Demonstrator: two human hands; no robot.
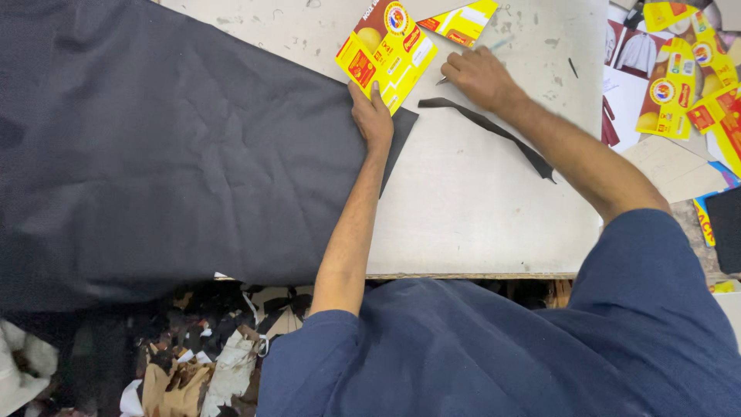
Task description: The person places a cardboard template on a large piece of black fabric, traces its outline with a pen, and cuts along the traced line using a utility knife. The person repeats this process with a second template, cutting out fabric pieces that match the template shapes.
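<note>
A large black cloth (154, 154) covers the left part of a pale worktable (478, 193). My left hand (372, 116) presses flat on the cloth's right corner, fingertips on the lower edge of a yellow and red flattened carton (386, 50) lying there. My right hand (480, 76) is closed around a thin grey tool whose tip shows at its left, just right of the carton. A narrow black strip of cloth (494, 127) lies loose on the table below my right hand and under my forearm.
A second yellow carton piece (461, 22) lies at the table's far edge. Several more yellow cartons (679, 85) and paper sheets are piled to the right. Scraps of paper and cloth (201, 355) litter the floor below the table's near edge.
</note>
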